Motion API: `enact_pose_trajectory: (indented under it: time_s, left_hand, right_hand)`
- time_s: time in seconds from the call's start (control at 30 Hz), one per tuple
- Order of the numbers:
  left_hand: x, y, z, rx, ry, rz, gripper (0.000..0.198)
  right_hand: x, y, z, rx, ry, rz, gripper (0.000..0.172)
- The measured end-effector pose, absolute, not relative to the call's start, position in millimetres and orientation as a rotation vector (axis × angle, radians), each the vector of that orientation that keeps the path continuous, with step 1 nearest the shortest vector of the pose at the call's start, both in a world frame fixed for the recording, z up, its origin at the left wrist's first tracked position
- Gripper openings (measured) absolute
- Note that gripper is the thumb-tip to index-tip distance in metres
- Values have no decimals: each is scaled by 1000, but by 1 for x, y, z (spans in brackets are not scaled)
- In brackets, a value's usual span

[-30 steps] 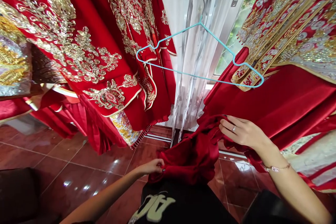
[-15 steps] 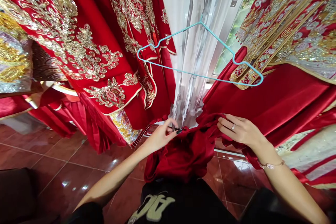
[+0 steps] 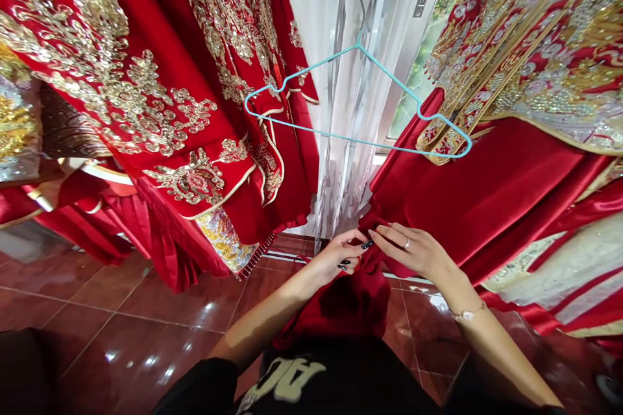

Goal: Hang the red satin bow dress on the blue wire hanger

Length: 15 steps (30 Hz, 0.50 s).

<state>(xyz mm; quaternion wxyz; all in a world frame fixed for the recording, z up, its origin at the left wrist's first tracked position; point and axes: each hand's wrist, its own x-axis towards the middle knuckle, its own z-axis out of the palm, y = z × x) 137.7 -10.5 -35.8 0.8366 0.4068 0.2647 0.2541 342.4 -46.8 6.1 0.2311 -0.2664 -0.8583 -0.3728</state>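
Head view: fingertips of the left hand and right hand pinch a bunched deep-red satin cloth, their tips half sunk in its folds and hard to make out; the cloth falls below them, with a pale-blue wire hanger above.

Hanger at centre; hands at 6 o'clock, below it.

The hanger sits before the curtain, its hook toward 12 o'clock. The window lies at 1 o'clock, behind and right of the curtain. One garment hangs at 10 o'clock, left of the curtain; another garment hangs at 2 o'clock, right of it, behind the hanger's right end. The floor lies at 8 o'clock, beneath the left garment. At 6 o'clock, the left hand and right hand meet on the cloth, which lies between them and the shirt.
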Motion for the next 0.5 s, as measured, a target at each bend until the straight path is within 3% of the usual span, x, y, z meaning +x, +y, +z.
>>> enact_pose_trajectory:
  time_s: [0.23,0.5]
  left_hand:
    - [140,-12,-51,927,600,609,62]
    - [124,-5,-54,1117,475,306,63]
  right_hand:
    - [326,-51,-11,-699,-2312,-964,27]
    - [322,-57,-27,-701,-2282,-776,23]
